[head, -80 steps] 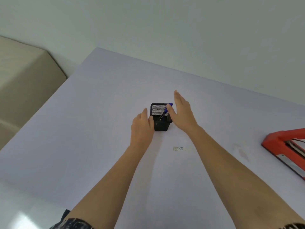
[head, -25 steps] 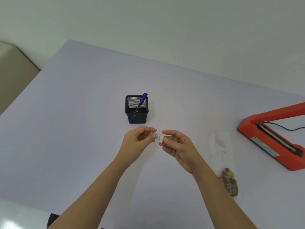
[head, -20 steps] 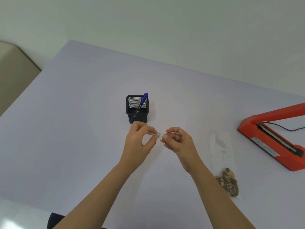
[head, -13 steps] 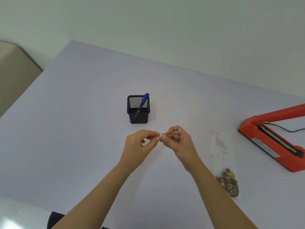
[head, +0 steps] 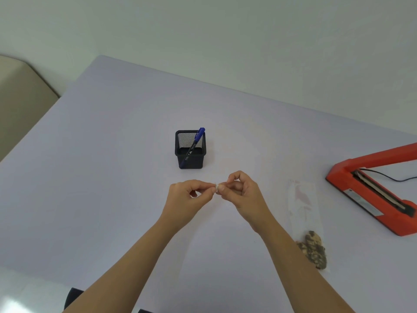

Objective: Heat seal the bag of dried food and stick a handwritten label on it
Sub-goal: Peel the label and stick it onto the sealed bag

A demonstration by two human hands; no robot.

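Both my hands hover above the middle of the table and pinch a small white label (head: 217,187) between their fingertips. My left hand (head: 188,201) holds its left end, my right hand (head: 242,192) its right end; most of the label is hidden by the fingers. A clear bag (head: 303,213) lies flat to the right of my right forearm, with brown dried food (head: 313,248) at its near end. The orange heat sealer (head: 370,190) stands at the right edge with its arm raised.
A black mesh pen holder (head: 190,150) with a blue pen (head: 195,141) stands just beyond my hands. The pale table (head: 90,177) reaches to a wall behind. A black cable (head: 392,178) runs from the sealer. A beige surface (head: 20,98) lies off the table's left.
My hands left the pen holder and took up the label from the table. Over the last second the fingertips have closed together over it, so less of it shows.
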